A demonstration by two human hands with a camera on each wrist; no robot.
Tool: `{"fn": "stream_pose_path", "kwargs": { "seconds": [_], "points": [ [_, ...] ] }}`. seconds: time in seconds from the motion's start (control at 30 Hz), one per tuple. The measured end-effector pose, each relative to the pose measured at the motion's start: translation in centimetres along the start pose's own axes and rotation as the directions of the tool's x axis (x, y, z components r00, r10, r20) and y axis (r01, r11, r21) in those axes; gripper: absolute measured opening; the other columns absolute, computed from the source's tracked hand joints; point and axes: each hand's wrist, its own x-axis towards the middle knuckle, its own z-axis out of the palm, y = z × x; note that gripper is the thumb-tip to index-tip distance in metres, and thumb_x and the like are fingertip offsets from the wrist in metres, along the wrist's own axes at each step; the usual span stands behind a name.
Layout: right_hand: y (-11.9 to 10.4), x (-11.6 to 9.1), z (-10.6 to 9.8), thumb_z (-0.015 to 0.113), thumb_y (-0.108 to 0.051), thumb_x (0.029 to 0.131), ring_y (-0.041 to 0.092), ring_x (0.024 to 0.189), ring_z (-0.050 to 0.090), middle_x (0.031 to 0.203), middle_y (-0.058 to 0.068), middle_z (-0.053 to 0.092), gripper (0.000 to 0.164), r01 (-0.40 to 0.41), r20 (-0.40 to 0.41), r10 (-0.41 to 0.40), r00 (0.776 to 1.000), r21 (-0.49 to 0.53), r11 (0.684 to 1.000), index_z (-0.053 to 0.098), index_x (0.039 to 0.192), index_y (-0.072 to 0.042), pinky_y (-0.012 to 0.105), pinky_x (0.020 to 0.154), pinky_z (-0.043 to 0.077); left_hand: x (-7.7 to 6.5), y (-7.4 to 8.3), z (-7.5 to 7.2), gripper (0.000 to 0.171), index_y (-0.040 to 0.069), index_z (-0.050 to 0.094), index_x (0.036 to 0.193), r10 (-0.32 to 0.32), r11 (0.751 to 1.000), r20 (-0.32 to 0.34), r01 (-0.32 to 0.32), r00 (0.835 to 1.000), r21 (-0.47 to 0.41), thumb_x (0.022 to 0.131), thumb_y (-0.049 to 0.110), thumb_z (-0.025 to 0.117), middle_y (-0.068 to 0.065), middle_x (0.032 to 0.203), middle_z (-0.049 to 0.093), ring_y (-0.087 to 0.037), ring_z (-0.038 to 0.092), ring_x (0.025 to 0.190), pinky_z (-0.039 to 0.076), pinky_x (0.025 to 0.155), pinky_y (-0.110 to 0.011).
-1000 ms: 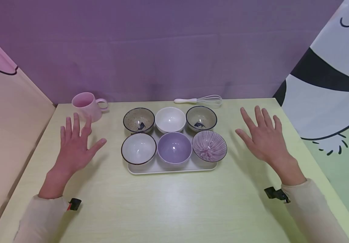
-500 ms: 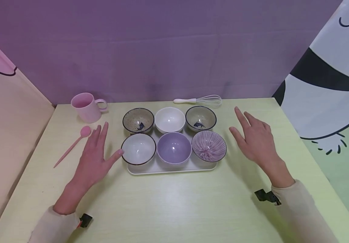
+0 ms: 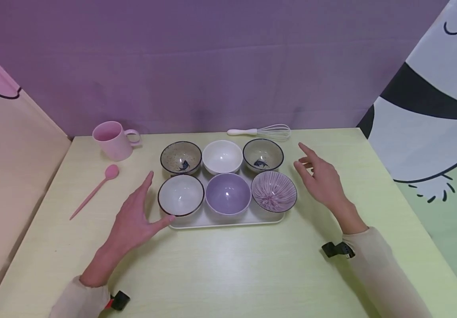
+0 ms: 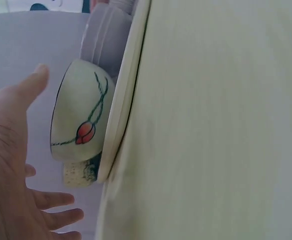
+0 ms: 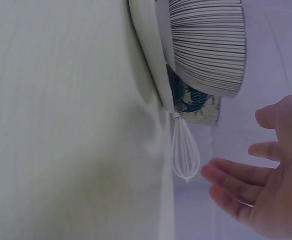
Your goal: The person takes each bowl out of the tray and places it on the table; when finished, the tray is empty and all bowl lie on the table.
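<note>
On a white tray stand several bowls in two rows. My left hand, fingers and thumb spread, is beside the dark-rimmed white bowl; a red bud is painted on that bowl's side in the left wrist view. A gap shows there between thumb and bowl. Right of the tray, my right hand has loosely bent fingers and holds nothing. The striped bowl is nearest to it, apart from the fingers in the right wrist view. Between these two bowls sits a purple bowl.
Behind stand a speckled bowl, a plain white bowl and a grey bowl. A white whisk lies at the table's back edge. Toward the left are a pink mug and a pink spoon.
My left hand has moved right and nearer, from over the spoon to beside the dark-rimmed bowl, uncovering the spoon. My right hand has moved left toward the striped bowl, its fingers bending more.
</note>
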Motion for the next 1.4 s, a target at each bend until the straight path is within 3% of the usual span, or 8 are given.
{"fn": "stream_pose_path", "kwargs": {
  "seconds": [0.23,0.47,0.53,0.7,0.87,1.07,1.2,1.4],
  "points": [
    [0.9,1.0,1.2,0.053,-0.028,0.119,0.044,0.109,0.076,0.125,0.028,0.077,0.059,-0.076,0.110,0.056,0.992,0.185,0.980,0.037,0.174,-0.011,0.046,0.091,0.053,-0.4,-0.4,1.5,0.135,0.027,0.011,0.181,-0.008,0.998,0.033,0.010,0.999,-0.055,0.080,0.058,0.096,-0.018,0.167,0.052,-0.046,0.044,0.157,0.039,0.123,-0.075],
    [0.9,1.8,2.4,0.049,-0.030,0.121,0.038,0.104,0.076,0.119,0.027,0.077,0.060,-0.102,0.187,0.057,0.981,0.241,0.965,0.032,0.176,-0.014,0.050,0.101,0.056,-0.7,-0.3,2.5,0.143,0.028,0.012,0.180,0.000,0.998,0.031,0.003,1.000,-0.066,0.073,0.055,0.102,-0.016,0.177,0.039,-0.050,0.037,0.160,0.034,0.127,-0.073],
    [1.0,2.1,2.7,0.049,-0.031,0.121,0.033,0.102,0.075,0.118,0.026,0.078,0.061,-0.108,0.201,0.056,0.978,0.258,0.960,0.031,0.176,-0.014,0.044,0.097,0.059,-0.8,-0.3,2.7,0.143,0.027,0.012,0.180,-0.010,0.999,0.032,0.012,0.999,-0.048,0.072,0.056,0.102,-0.015,0.180,0.034,-0.054,0.034,0.160,0.032,0.128,-0.074],
    [2.2,3.1,3.6,0.054,-0.041,0.118,0.025,0.097,0.073,0.113,0.022,0.079,0.065,-0.098,0.209,0.029,0.978,0.326,0.940,0.035,0.176,-0.018,0.034,0.087,0.058,-0.9,-0.3,2.9,0.141,0.026,0.015,0.180,-0.037,0.999,0.045,0.037,0.998,-0.013,0.073,0.058,0.101,-0.021,0.176,0.038,-0.063,0.031,0.158,0.034,0.124,-0.079],
    [3.5,3.9,4.4,0.059,-0.052,0.113,0.021,0.093,0.071,0.100,0.012,0.078,0.068,-0.069,0.194,-0.011,0.981,0.402,0.913,0.041,0.173,-0.024,0.036,0.085,0.053,-0.8,-0.6,3.4,0.134,0.027,0.017,0.180,-0.026,1.000,0.033,0.026,0.999,-0.007,0.077,0.051,0.101,-0.023,0.175,0.040,-0.066,0.030,0.157,0.033,0.124,-0.080],
    [1.6,3.8,3.8,0.054,-0.036,0.118,0.014,0.094,0.073,0.113,0.025,0.078,0.064,-0.147,0.228,0.066,0.972,0.361,0.921,0.034,0.176,-0.016,0.026,0.086,0.056,-0.7,-0.9,3.9,0.132,0.025,0.016,0.180,-0.008,0.999,0.019,0.008,1.000,-0.038,0.081,0.046,0.100,-0.019,0.178,0.036,-0.062,0.026,0.160,0.023,0.132,-0.074],
    [1.0,4.0,3.7,0.053,-0.028,0.119,0.006,0.091,0.073,0.121,0.031,0.076,0.063,-0.204,0.254,0.108,0.961,0.389,0.898,0.030,0.177,-0.015,0.018,0.083,0.057,-0.7,-0.8,4.0,0.130,0.023,0.017,0.180,0.002,0.999,0.011,-0.002,1.000,-0.042,0.081,0.043,0.100,-0.020,0.177,0.037,-0.059,0.028,0.161,0.020,0.134,-0.070],
    [0.6,4.3,3.7,0.056,-0.023,0.118,0.003,0.078,0.068,0.097,0.013,0.077,0.062,-0.263,0.260,0.155,0.953,0.458,0.849,0.034,0.175,-0.014,0.018,0.070,0.055,-0.8,-0.8,3.9,0.130,0.023,0.017,0.179,0.006,0.999,0.009,-0.005,1.000,-0.045,0.081,0.043,0.100,-0.022,0.175,0.039,-0.059,0.027,0.161,0.021,0.134,-0.071]
  ]
}}
